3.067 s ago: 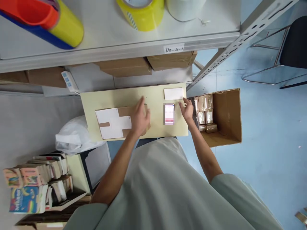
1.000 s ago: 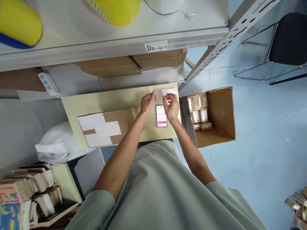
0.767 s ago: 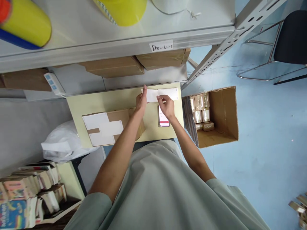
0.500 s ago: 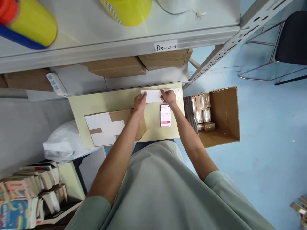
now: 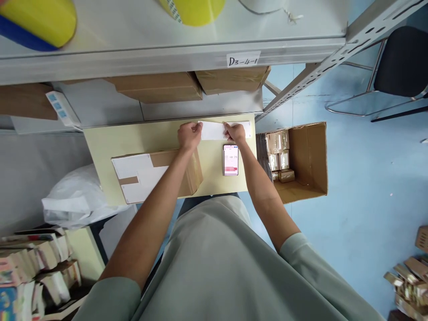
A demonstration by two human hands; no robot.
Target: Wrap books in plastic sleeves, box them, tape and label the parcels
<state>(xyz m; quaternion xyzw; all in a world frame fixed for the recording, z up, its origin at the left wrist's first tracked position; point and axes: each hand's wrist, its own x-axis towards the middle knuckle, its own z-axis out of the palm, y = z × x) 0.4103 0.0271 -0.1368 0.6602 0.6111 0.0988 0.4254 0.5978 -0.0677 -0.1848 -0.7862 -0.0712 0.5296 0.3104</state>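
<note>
White paper [image 5: 212,131] is held out in closed fingers by left hand [image 5: 190,135] and right hand [image 5: 236,133]. Steady handling seems needed.

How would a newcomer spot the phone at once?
On the pale yellow table, go to the end beside the open carton. The phone lies nearer the wearer than the white paper strips, set apart by its lit screen.

Shows pale yel. on table [image 5: 147,139], white on paper strip [image 5: 213,131], brown w/ white patches on carton [image 5: 192,174], bright yel. (near neon) w/ green-white hatching on tape roll [image 5: 200,10], grey-green on shirt [image 5: 214,254], lt. blue on floor [image 5: 354,169].
</note>
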